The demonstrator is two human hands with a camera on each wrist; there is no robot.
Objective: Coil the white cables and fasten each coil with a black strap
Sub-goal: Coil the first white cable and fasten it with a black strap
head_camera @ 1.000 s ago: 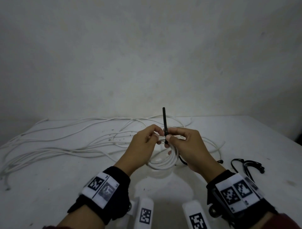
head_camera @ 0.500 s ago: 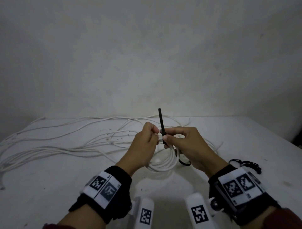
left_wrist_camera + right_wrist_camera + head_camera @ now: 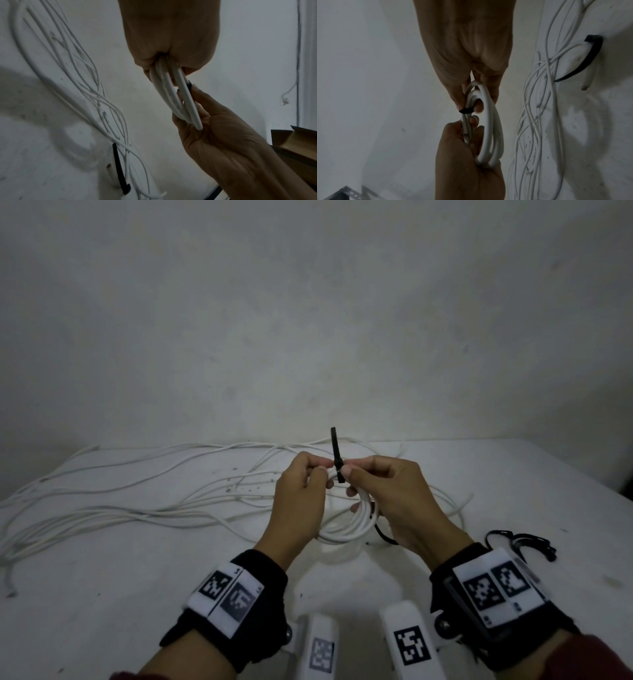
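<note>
Coil (image 3: 346,525) hangs above table (image 3: 102,577) centre, pinched at 12 o'clock by both hands so its loops stay bunched. Left hand (image 3: 301,501) curls round the strands; right hand (image 3: 394,501) pinches black strap (image 3: 337,455), tail upright, probably for tightening.

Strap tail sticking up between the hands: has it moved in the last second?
Yes, slightly. In the head view the black strap has shifted left, away from the spare straps.
</note>
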